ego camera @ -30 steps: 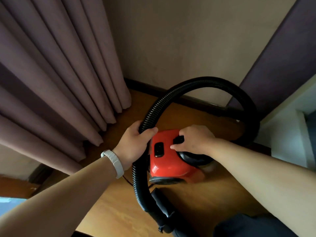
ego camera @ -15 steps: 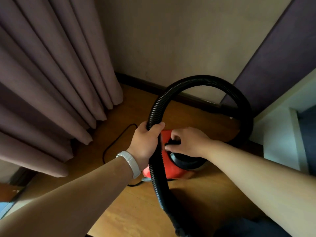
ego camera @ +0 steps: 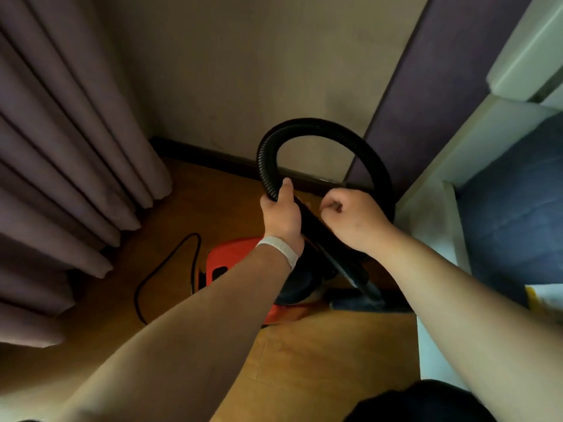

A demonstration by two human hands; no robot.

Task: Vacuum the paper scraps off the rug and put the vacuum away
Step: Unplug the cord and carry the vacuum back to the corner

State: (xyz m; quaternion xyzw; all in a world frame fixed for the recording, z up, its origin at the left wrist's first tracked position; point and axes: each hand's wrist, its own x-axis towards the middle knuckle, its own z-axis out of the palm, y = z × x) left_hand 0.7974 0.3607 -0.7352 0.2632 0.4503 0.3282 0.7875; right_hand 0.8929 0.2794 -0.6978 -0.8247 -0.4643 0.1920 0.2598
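The red vacuum (ego camera: 227, 258) sits on the wooden floor in the corner, partly hidden under my left forearm. Its black ribbed hose (ego camera: 323, 126) arches up in a loop in front of the wall and runs back down between my hands to the vacuum. My left hand (ego camera: 281, 216) is closed around the hose just below the loop's left side. Just right of the hose, my right hand (ego camera: 350, 217) is curled into a fist above the vacuum, and I see nothing in it. No rug scraps are in view.
Purple curtains (ego camera: 67, 166) hang at the left down to the floor. A black power cord (ego camera: 161, 271) loops on the floor (ego camera: 320, 354) beside the vacuum. A white-framed piece of furniture with blue cushioning (ego camera: 515, 208) stands at the right. The wall and dark baseboard (ego camera: 213, 155) close the corner.
My right hand has come off the vacuum's top and risen into a fist. My left hand has lifted with the hose. The vacuum now lies lower in view, by the cord.
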